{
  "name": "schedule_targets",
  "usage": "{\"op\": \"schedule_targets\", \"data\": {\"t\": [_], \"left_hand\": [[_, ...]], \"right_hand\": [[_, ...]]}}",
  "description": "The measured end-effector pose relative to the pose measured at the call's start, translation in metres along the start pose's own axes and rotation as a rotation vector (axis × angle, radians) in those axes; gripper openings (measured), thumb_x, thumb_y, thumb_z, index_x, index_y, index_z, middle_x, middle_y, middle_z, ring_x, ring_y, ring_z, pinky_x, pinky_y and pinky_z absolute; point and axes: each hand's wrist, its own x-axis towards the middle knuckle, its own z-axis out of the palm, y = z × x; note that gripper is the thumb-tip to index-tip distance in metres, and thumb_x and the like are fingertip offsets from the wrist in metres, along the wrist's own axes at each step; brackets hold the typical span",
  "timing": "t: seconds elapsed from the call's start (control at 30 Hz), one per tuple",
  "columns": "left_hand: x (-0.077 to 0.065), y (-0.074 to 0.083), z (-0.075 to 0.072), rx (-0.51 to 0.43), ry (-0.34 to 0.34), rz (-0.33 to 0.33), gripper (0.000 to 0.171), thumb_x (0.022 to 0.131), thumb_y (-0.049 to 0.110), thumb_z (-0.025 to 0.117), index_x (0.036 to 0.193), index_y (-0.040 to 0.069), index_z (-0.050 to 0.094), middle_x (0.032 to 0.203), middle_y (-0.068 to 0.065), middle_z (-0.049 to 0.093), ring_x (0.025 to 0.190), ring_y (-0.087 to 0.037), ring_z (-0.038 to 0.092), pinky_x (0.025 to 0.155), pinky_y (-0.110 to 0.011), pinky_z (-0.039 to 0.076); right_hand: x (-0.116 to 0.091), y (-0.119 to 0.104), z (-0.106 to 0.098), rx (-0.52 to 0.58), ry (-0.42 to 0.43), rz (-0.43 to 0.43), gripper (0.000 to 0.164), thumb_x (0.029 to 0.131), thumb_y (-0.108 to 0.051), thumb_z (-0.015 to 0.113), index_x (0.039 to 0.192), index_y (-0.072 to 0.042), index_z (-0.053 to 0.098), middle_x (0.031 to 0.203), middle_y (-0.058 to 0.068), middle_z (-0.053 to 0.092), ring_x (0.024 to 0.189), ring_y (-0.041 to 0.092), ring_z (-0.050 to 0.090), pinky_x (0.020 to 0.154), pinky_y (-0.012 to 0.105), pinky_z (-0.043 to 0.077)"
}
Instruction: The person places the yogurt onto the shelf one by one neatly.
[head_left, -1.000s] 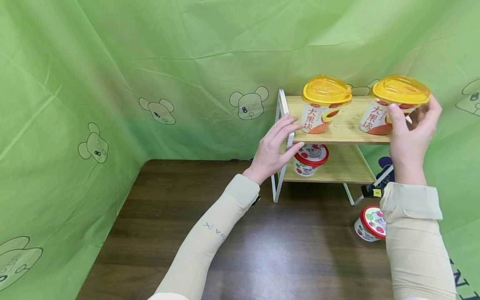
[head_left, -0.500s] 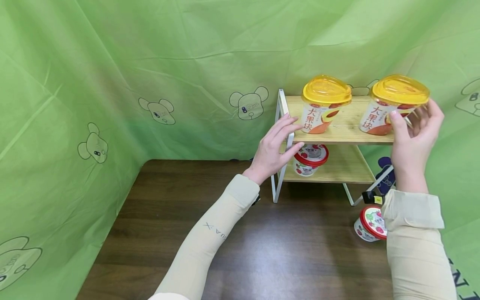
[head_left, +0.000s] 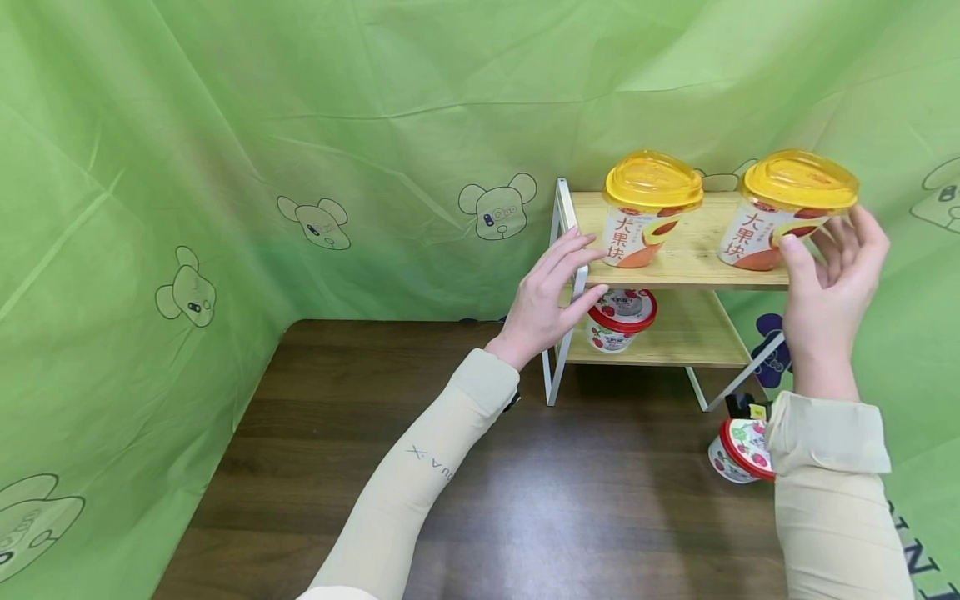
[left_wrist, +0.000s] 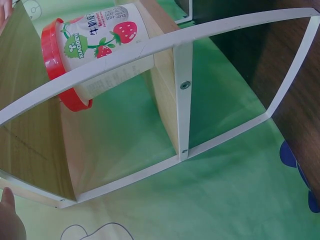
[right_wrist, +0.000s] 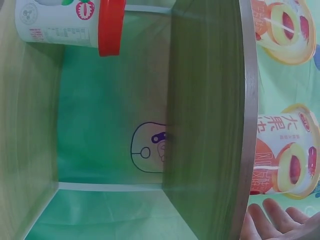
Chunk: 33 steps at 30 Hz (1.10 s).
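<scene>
On the top board of a two-tier shelf stand two fruit cups with yellow lids. My right hand is curved loosely at the right side of the right fruit cup, thumb at its front. In the right wrist view, the fingers show a gap from that cup. The left fruit cup stands upright near the shelf's left end. There my left hand rests against the white metal frame, fingers extended. A red-lidded tub with strawberry pictures sits on the lower board.
Another red-lidded tub is on the dark wooden table, partly hidden by my right sleeve. Green cloth with bear drawings hangs behind and at both sides. A small black object lies by the shelf's right leg.
My right hand has loosened from the right fruit cup and drawn slightly down and right, its thumb sliding lower. Both fruit cups and my left hand stay in place.
</scene>
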Motion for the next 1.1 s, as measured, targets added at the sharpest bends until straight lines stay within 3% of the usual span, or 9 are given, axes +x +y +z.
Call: {"op": "schedule_targets", "data": {"t": [0.7, 1.1], "left_hand": [[-0.001, 0.0, 0.0, 0.002, -0.004, -0.007, 0.041, 0.095, 0.02, 0.074, 0.131, 0.006, 0.063, 0.146, -0.015, 0.053, 0.148, -0.02, 0.031, 0.12, -0.032, 0.025], [-0.001, 0.0, 0.0, -0.004, 0.005, 0.003, 0.041, 0.095, 0.02, 0.075, 0.131, 0.005, 0.063, 0.146, -0.015, 0.053, 0.148, -0.02, 0.03, 0.12, -0.033, 0.025]], "right_hand": [[-0.019, 0.008, -0.013, -0.041, 0.006, 0.005, 0.07, 0.089, -0.007, 0.074, 0.149, -0.012, 0.039, 0.148, 0.01, 0.048, 0.137, 0.022, 0.043, 0.112, 0.021, 0.033], [-0.031, 0.013, -0.019, 0.032, 0.025, -0.072, 0.069, 0.085, -0.003, 0.078, 0.145, -0.007, 0.044, 0.144, 0.017, 0.05, 0.133, 0.028, 0.046, 0.11, 0.025, 0.038]]}}
